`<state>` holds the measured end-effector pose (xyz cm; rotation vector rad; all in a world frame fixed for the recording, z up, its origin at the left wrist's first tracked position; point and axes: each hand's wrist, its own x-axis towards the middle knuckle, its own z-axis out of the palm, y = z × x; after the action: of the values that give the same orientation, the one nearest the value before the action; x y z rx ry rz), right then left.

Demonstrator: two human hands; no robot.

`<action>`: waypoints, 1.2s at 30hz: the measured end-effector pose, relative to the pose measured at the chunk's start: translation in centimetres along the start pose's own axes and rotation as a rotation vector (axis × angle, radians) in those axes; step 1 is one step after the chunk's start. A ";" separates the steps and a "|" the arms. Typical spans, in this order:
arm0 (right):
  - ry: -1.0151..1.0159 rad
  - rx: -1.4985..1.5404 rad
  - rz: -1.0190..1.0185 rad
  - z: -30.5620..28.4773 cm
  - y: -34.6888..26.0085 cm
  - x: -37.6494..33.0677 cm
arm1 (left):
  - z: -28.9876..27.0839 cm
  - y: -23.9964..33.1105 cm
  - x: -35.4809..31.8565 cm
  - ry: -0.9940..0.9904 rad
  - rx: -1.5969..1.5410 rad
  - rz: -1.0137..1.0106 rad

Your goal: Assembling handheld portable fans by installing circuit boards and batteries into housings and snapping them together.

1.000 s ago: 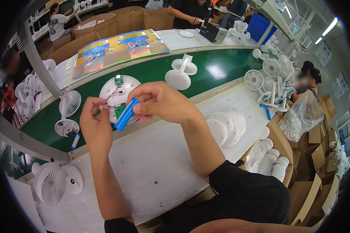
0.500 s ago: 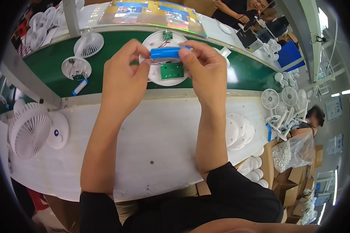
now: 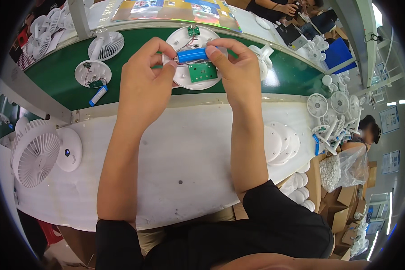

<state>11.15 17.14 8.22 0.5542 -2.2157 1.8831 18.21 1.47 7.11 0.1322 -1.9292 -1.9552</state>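
Both forearms are bare from the sleeve hems down. Short black sleeves cover the upper arms. The left hand (image 3: 144,81) and right hand (image 3: 240,72) carry no gloves.

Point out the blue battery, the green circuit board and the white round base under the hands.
blue battery (image 3: 191,55), head view, middle of its barrel.
green circuit board (image 3: 202,72), head view, centre of the board.
white round base (image 3: 184,80), head view, bare lower part.

A white surface (image 3: 189,148) runs across the frame, bordered at 12 o'clock by a green conveyor belt (image 3: 58,85). On the surface, a white fan (image 3: 33,153) lies at 9 o'clock and stacked white round covers (image 3: 279,144) at 3 o'clock. The belt carries an open round fan base (image 3: 191,78), another fan (image 3: 99,58) and a loose blue battery (image 3: 97,95).
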 end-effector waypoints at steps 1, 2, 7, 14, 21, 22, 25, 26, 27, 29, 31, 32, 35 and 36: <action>-0.011 0.067 0.088 -0.1 0.0 0.0 | 0.1 -0.1 0.0 -0.001 -0.008 -0.014; -0.003 0.069 0.092 -0.3 -0.1 0.1 | 0.3 0.0 0.0 -0.009 -0.004 -0.016; -0.091 0.145 0.070 -1.1 -0.3 0.5 | 0.6 0.9 -0.5 0.017 0.027 0.006; -0.157 0.266 0.057 -1.3 -0.9 0.6 | -0.8 0.6 0.0 0.000 0.020 -0.018; -0.069 0.048 -0.230 -1.1 1.9 2.3 | -0.3 1.1 0.8 0.009 0.217 -0.005; 0.015 -0.055 -0.324 -0.6 1.9 2.1 | -1.1 0.5 1.0 0.015 0.208 0.016; 0.218 -0.243 -0.485 -0.4 1.0 2.0 | -1.6 0.2 1.2 0.053 0.191 0.036; 0.176 -0.227 -0.454 -1.8 -1.5 1.1 | -1.5 0.3 1.1 0.078 0.152 0.027; 0.064 -0.215 -0.336 -3.8 -3.6 -0.4 | -1.9 0.4 1.4 0.057 0.172 0.045; 0.104 -0.297 -0.388 -8.9 -4.5 -3.0 | -1.4 0.1 1.7 0.002 0.138 0.072; 0.176 -0.518 -0.269 -12.4 -4.3 -6.5 | -1.6 0.2 1.4 -0.020 0.112 0.092; 0.200 -0.621 -0.212 -13.7 -3.7 -8.1 | -1.6 0.3 1.1 -0.026 0.118 0.100; 0.252 -0.944 -0.046 -17.0 -1.5 -12.3 | -0.8 0.5 0.4 -0.066 0.107 0.105; 0.256 -1.033 -0.052 -17.9 0.6 -14.0 | -0.4 0.3 0.2 -0.084 0.095 0.106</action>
<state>21.88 37.05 5.73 0.1542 -2.5206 0.5354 18.18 1.05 7.39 -0.0269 -2.0395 -1.8292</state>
